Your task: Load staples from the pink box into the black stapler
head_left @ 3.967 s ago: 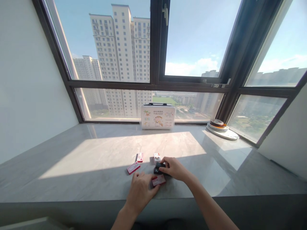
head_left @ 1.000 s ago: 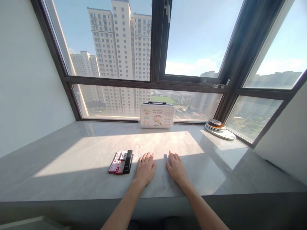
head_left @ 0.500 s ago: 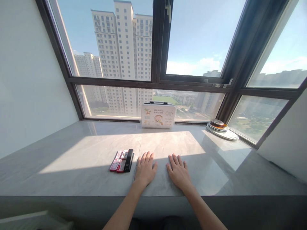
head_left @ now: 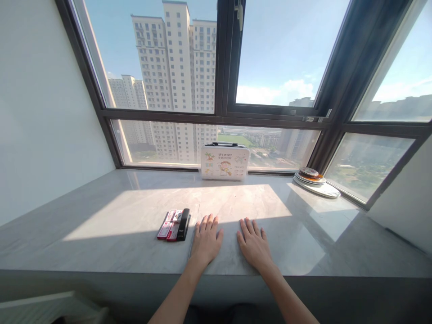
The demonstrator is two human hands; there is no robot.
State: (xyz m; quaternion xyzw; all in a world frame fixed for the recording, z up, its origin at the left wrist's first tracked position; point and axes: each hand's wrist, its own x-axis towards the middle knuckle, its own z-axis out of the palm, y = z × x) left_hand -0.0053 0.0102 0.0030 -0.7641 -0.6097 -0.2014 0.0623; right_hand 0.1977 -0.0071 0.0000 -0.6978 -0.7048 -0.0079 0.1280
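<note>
Both our left hand (head_left: pixel 206 242) and right hand (head_left: pixel 254 245) rest flat on the sill (head_left: pixel 135 257), empty, fingers spread. The stapler (head_left: pixel 182 226) lies alongside boxes (head_left: pixel 165 231), just left of our nearer left hand, its long axis pointing away from us.

Boxes (head_left: pixel 164 230) + blk stapler (head_left: pixel 183 224) now grouped L, hands (head_left: pixel 206 240) off, flat

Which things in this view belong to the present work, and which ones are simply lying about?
Probably in the work, being nearest the left hand:
black stapler
small red-and-white boxes

Probably lying about:
white illustrated case, standing farther back
stack of plates, far right
</note>
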